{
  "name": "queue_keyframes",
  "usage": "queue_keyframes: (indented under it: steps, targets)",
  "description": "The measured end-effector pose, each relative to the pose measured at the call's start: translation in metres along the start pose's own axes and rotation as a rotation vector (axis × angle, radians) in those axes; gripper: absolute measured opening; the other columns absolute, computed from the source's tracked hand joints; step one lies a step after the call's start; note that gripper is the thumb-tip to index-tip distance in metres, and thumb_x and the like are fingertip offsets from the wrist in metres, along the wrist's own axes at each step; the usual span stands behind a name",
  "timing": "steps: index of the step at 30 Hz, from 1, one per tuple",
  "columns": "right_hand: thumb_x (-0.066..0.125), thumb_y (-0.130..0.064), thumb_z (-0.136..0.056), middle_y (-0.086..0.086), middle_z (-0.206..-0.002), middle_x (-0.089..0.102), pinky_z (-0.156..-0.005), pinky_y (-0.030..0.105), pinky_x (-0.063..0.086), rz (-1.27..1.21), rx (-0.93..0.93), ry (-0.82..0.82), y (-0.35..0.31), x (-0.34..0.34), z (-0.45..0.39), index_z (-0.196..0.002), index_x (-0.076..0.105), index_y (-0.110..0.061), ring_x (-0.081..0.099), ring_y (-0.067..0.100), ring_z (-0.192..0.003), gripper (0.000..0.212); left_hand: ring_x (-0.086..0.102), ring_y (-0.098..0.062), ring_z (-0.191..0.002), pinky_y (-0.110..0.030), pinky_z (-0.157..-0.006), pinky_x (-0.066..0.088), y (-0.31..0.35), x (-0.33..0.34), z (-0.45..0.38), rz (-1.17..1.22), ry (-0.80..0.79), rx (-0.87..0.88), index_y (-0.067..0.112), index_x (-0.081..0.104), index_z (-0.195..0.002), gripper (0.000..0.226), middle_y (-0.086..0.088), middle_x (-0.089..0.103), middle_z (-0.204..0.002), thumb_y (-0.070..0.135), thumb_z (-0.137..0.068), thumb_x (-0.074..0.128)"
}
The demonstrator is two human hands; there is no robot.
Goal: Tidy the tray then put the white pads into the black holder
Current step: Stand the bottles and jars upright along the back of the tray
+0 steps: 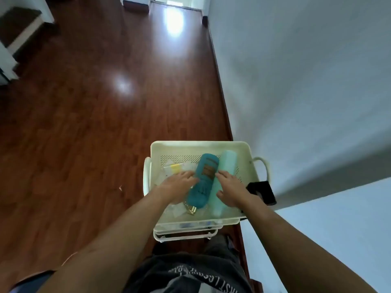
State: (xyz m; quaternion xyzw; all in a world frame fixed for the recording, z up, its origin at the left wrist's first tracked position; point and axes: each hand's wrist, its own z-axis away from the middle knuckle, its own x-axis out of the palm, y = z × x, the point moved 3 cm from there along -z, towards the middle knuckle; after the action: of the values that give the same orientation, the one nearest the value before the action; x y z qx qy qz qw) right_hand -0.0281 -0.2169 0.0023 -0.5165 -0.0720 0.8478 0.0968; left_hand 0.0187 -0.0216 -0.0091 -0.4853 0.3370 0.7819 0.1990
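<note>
Cream perforated tray [191, 146], top tier of a small cart standing against the wall on a wood floor [84, 123]. Contents lie loose and flat, which is why tidying comes first.

Teal bottle [203, 180]: lies on its side down the middle of the tray, gold cap [192, 210] toward the person. Left hand [179, 187] rests against its left flank, fingers fairly straight; grip wide, apparently steadying or shifting it, not clasping.

Pale mint bottle [225, 166]: lies just beside the teal one, parallel, along the tray's right side. Right hand [230, 190] lies flat on it, fingers spread; grip wide, likely pressing to stop it rolling.

White pads [167, 175]: small pale pieces scattered in the tray's left half and near corner, one sachet with a yellow patch [175, 168] among them; count unclear, blurred.

Black holder [262, 192]: hangs outside the tray's right rim, near the handle [261, 163]; contents not visible. Pads appear not yet loaded.
</note>
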Motion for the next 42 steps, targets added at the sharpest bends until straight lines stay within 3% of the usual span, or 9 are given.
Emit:
queue_keyframes:
  steps: [5, 10, 17, 24, 30, 42]
  targets:
    - [0.058, -0.015, -0.086, 0.015, -0.163, 0.022, -0.121, 0.042, 0.019, 0.234, -0.122, -0.005, 0.012, 0.011, 0.008, -0.155, 0.031, -0.010, 0.018, 0.033, -0.149, 0.073, 0.020, -0.029, -0.151, -0.045, -0.121, 0.025, 0.005, 0.017, -0.003, -0.078, -0.046, 0.020, 0.032, 0.024, -0.156, 0.078, -0.007, 0.009, -0.168, 0.009, -0.093, 0.063]
    - [0.057, -0.005, -0.087, 0.015, -0.164, 0.019, -0.125, 0.047, 0.014, 0.404, -0.262, -0.004, 0.025, 0.014, 0.007, -0.153, 0.032, -0.017, 0.008, 0.036, -0.153, 0.072, 0.025, -0.028, -0.149, -0.046, -0.116, 0.035, 0.006, 0.024, -0.005, -0.075, -0.072, 0.017, 0.038, 0.019, -0.158, 0.085, -0.002, 0.001, -0.169, 0.005, -0.093, 0.063]
    - [0.057, -0.019, -0.098, 0.017, -0.165, 0.013, -0.120, 0.057, 0.022, 0.635, -0.327, -0.025, 0.019, 0.026, 0.002, -0.155, 0.020, -0.022, 0.004, 0.042, -0.153, 0.068, 0.037, -0.026, -0.143, -0.043, -0.109, 0.043, 0.004, 0.027, -0.006, 0.030, -0.073, -0.026, 0.041, 0.024, -0.156, 0.085, 0.005, 0.004, -0.169, 0.000, -0.091, 0.061]
    - [0.055, -0.023, -0.099, 0.014, -0.166, 0.005, -0.114, 0.071, 0.021, 0.695, -0.333, -0.080, 0.024, 0.037, -0.005, -0.155, 0.012, -0.032, -0.008, 0.049, -0.150, 0.071, 0.044, -0.024, -0.139, -0.038, -0.103, 0.049, -0.007, 0.030, -0.006, 0.114, -0.051, -0.062, 0.047, 0.029, -0.153, 0.081, 0.015, 0.007, -0.168, -0.002, -0.094, 0.055]
    - [0.059, -0.022, -0.096, 0.017, -0.162, 0.008, -0.101, 0.081, 0.030, 0.703, -0.342, -0.104, 0.022, 0.043, -0.014, -0.149, 0.017, -0.034, -0.009, 0.054, -0.148, 0.069, 0.042, -0.024, -0.141, -0.038, -0.105, 0.048, -0.013, 0.030, -0.008, 0.161, -0.026, -0.089, 0.049, 0.035, -0.150, 0.076, 0.019, 0.010, -0.166, -0.002, -0.096, 0.051]
    - [0.066, -0.019, -0.093, 0.014, -0.164, 0.005, -0.096, 0.082, 0.036, 0.663, -0.373, -0.130, 0.019, 0.036, -0.017, -0.145, 0.015, -0.038, -0.012, 0.051, -0.149, 0.075, 0.036, -0.022, -0.146, -0.039, -0.110, 0.044, -0.013, 0.032, -0.006, 0.215, -0.006, -0.106, 0.047, 0.038, -0.149, 0.077, 0.019, 0.012, -0.166, -0.005, -0.094, 0.052]
